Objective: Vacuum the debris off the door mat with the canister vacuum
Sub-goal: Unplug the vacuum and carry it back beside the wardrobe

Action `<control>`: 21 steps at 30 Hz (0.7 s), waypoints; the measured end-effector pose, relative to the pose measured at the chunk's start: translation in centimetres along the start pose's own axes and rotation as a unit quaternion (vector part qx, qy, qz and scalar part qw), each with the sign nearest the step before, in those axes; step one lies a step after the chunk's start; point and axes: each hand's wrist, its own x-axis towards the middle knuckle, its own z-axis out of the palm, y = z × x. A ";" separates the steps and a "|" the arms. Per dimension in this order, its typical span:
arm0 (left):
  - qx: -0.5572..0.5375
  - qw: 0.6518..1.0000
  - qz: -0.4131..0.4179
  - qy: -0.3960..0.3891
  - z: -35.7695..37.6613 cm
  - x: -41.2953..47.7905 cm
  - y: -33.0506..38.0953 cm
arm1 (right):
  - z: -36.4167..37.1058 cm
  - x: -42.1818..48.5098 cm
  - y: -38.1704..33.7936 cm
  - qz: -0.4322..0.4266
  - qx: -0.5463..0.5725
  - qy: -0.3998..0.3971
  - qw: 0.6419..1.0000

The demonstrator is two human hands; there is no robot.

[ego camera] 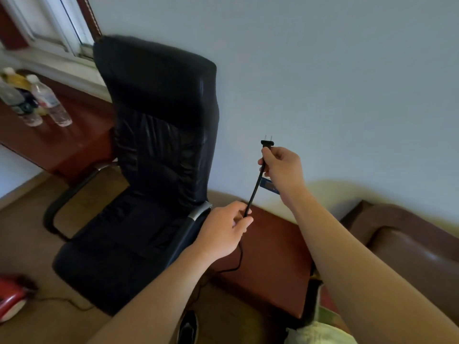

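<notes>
left hand (223,232), right hand (283,167) gripping cord (253,192), plug (267,143) upward, bottle labels (48,99) blurred

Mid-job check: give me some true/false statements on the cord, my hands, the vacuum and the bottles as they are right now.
1. The right hand pinches the cord just below the plug. True.
2. The plug is seated in a wall socket. False: its prongs are bare, held up in the air in front of the wall.
3. The left hand holds the same cord lower down. True.
4. The red vacuum sits on the chair seat. False: it is on the floor, to the left of the black chair.
5. The water bottles lie on the floor. False: they stand on the wooden desk.
</notes>
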 end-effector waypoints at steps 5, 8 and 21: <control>0.004 0.999 -0.014 0.046 -3.4 -3.3 0.9 | 2.7 -2.3 -3.1 -0.035 -0.020 -0.046 0.998; 0.007 0.997 -0.016 0.075 -5.9 -5.4 0.7 | 5.0 -4.0 -4.8 -0.059 -0.030 -0.072 0.995; 0.001 0.982 -0.058 0.179 -16.4 -21.0 -3.9 | 19.1 -17.0 -9.3 -0.117 -0.048 -0.193 0.973</control>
